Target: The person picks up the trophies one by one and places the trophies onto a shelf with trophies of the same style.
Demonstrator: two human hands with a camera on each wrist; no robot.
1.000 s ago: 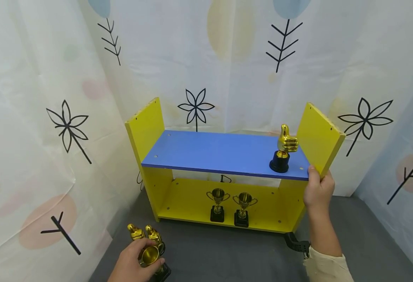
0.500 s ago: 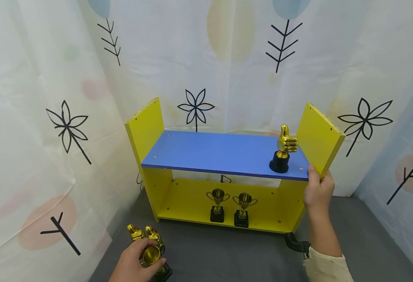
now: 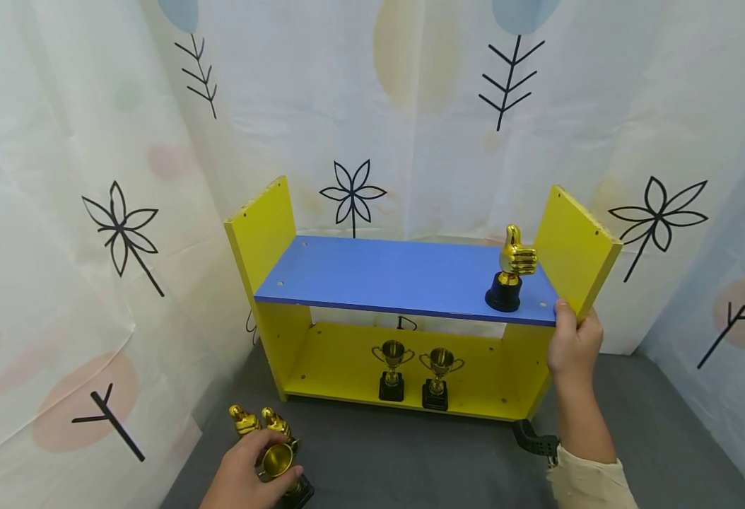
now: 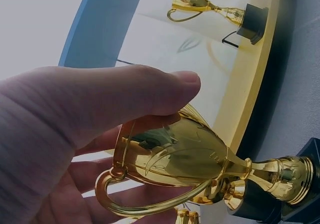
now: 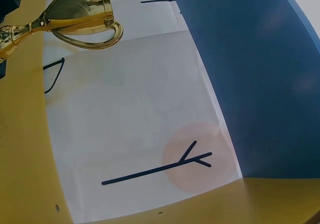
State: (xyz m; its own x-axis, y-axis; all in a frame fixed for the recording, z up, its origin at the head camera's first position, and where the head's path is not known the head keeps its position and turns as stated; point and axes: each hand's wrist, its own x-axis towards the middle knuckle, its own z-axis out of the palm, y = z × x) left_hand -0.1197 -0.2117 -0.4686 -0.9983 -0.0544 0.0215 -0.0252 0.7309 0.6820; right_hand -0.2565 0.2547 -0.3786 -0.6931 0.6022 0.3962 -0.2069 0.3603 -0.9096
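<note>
My left hand holds a gold trophy cup by its bowl, low at the left beside the shelf. In the left wrist view the thumb lies across the near side of the cup, and other fingers are partly hidden behind it. Just beyond that hand stand two gold thumbs-up trophies, partly covered. With my right hand I grip the front right edge of the yellow and blue shelf, thumb at the end of the blue board. The right wrist view shows no part of that hand.
One thumbs-up trophy on a black base stands at the right of the blue board. Two trophy cups are on the yellow bottom board. Behind hangs a patterned white curtain; the floor surface is dark grey.
My left hand has shifted slightly to the right with the trophy cup. The right hand stays at the shelf edge.
</note>
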